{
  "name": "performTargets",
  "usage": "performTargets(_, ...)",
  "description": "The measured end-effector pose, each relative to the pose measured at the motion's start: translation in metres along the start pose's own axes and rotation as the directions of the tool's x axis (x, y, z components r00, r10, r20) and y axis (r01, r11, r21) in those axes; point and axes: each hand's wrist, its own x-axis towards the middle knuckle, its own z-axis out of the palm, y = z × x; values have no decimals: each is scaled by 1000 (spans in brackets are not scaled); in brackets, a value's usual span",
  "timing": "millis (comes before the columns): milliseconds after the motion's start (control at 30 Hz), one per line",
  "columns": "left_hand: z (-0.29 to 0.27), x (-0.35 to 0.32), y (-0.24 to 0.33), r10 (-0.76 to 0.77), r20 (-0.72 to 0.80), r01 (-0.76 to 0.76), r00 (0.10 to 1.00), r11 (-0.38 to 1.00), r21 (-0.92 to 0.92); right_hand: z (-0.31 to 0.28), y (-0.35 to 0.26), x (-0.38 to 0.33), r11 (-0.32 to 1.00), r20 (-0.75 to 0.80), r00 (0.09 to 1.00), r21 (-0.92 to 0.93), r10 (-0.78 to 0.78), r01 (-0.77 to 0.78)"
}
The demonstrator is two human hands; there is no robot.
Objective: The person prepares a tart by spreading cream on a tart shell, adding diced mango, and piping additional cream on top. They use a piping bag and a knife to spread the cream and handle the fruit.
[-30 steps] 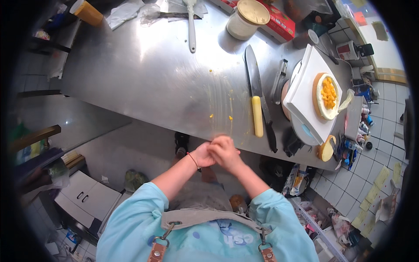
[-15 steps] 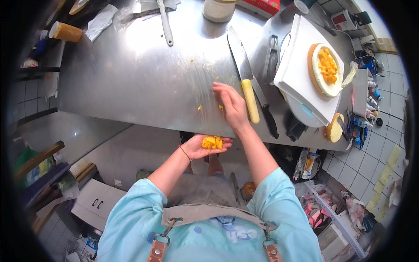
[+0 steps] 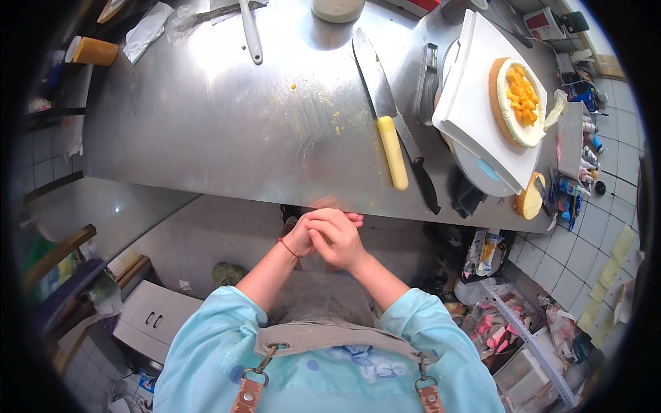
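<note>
Just off the near edge of the steel table [image 3: 206, 138], my two hands are together. My left hand [image 3: 297, 240] is below, palm up and cupped, with a thin red band at its wrist. Over its palm lies my right hand [image 3: 339, 238], fingers bent and held together. The diced orange-yellow fruit, likely mango, that lay in the left palm is now hidden between them. Small yellow scraps [image 3: 337, 129] are smeared on the steel in front. To the right stands a round cake [image 3: 508, 113] with a white cream rim and diced orange fruit [image 3: 522, 96] in its middle.
The cake is on a white board [image 3: 458, 103] on a round stand. A yellow-handled knife [image 3: 392, 151] and a black-handled serrated knife [image 3: 425, 182] lie right of centre. A cut sponge piece [image 3: 529, 201] sits at the right edge. A grey-handled tool [image 3: 251, 34] lies at the back.
My right hand has come down and back from the table top onto my left palm, covering the diced fruit. Several scraps near where it was are gone from there.
</note>
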Motion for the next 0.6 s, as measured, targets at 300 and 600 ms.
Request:
performTargets(300,28,-11,34,-112,-143,101,983,992,-82,-2,-15,-7,927,-90,962,-305,-256,218)
performTargets(600,107,-5,78,68,-33,-70,997,996,-60,-39,-42,36,808,-87,951,-554,-295,200)
